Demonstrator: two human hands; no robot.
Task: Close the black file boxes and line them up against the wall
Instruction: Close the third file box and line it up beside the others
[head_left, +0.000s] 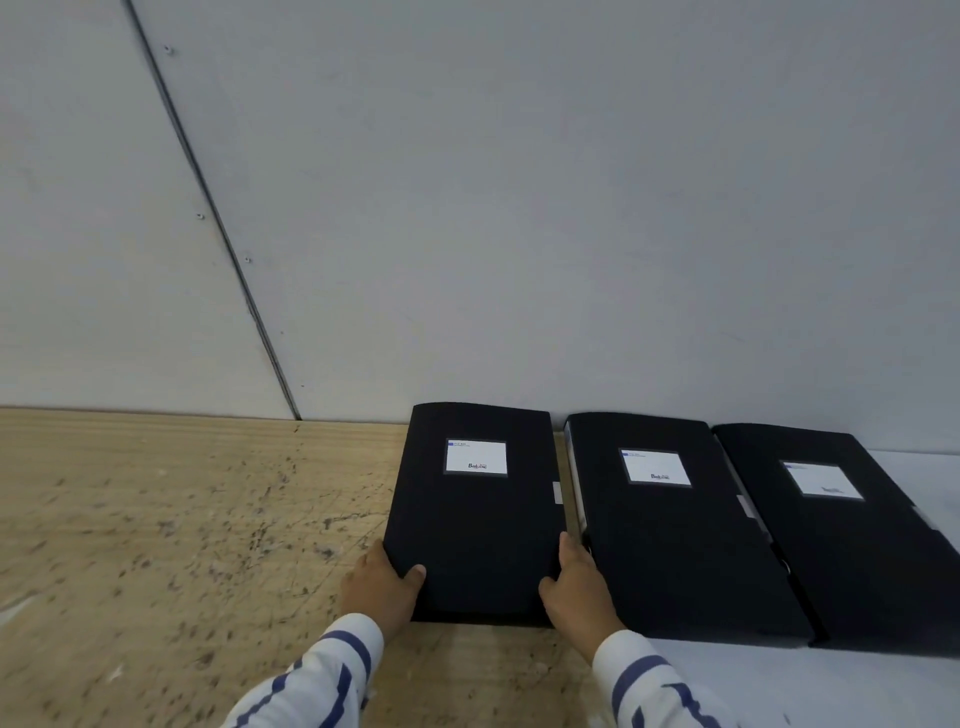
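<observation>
Three closed black file boxes lie flat in a row, their far ends against the grey wall (519, 208). Each has a white label on its lid. My left hand (382, 584) grips the near left corner of the left box (475, 519), thumb on the lid. My right hand (576, 584) holds the near right corner of the same box, in the narrow gap beside the middle box (670, 535). The right box (847, 545) lies beyond it, apart from both hands.
The boxes rest on a worn, scratched wooden surface (182, 519) that stretches bare to the left. A white surface (779, 686) shows under the middle and right boxes. A dark seam (218, 228) runs diagonally down the wall.
</observation>
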